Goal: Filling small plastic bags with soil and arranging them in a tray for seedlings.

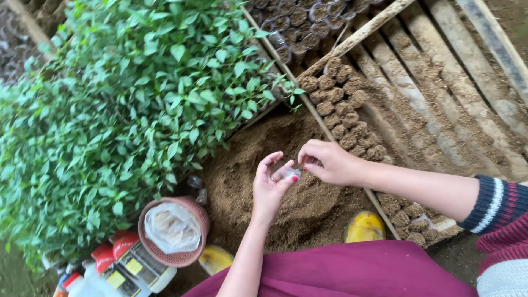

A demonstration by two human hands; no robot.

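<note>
My left hand point(270, 190) pinches a small clear bag point(287, 174), still empty; right hand point(330, 161) fingertips clamp its mouth, over the soil heap point(264, 165). Filled soil bags point(341, 104) stacked on slatted rack point(440, 99): part done, most slats bare.

Leafy green seedlings point(126, 110) are filling the upper left of the frame. Soil-filled bags point(341, 104) are lining the wooden rack point(440, 82) at upper right. A pink basket point(174, 228) and red-capped bottles point(121, 264) are sitting lower left.

soil heap point(286, 181) open, seedlings point(110, 110) crowd left
</note>
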